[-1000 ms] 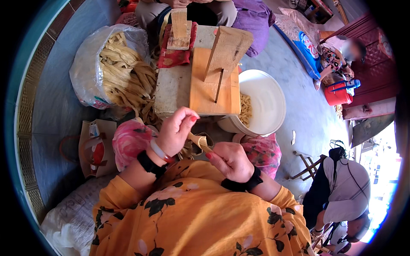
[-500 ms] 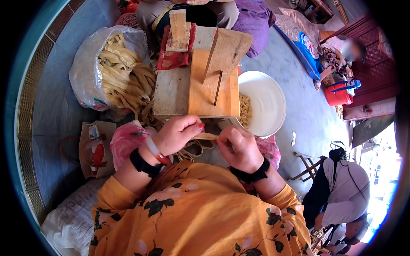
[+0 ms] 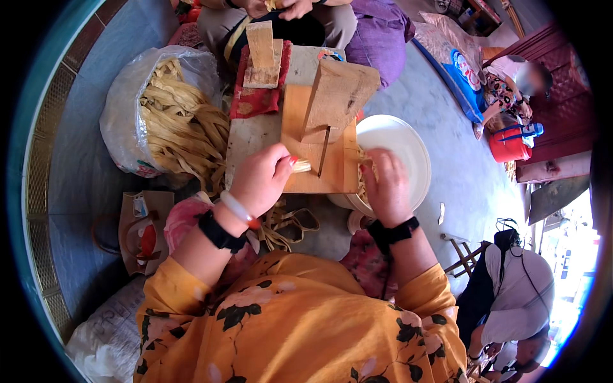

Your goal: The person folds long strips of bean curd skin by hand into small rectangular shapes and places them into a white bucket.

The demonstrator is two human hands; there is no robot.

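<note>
My left hand (image 3: 260,180) pinches a short pale strip (image 3: 300,166) against the slot of a wooden jig (image 3: 319,143) on a low wooden bench (image 3: 255,137). My right hand (image 3: 385,185) reaches over the rim of a white bowl (image 3: 399,150) to the right of the jig, its fingers closed on strip material at the jig's far side. An upright wooden block (image 3: 338,96) leans over the slot. More tan strips (image 3: 281,223) hang loose below my left wrist.
A clear plastic bag of pale tan strips (image 3: 169,124) lies at the left. A second wooden block on red cloth (image 3: 260,70) is behind. Another person (image 3: 287,13) sits across. A paper bag (image 3: 137,226), a red bucket (image 3: 511,143) and a stool (image 3: 469,258) stand around.
Both hands have risen from my lap to the bench. The left now presses a strip into the wooden jig, and the right has moved over the white bowl.
</note>
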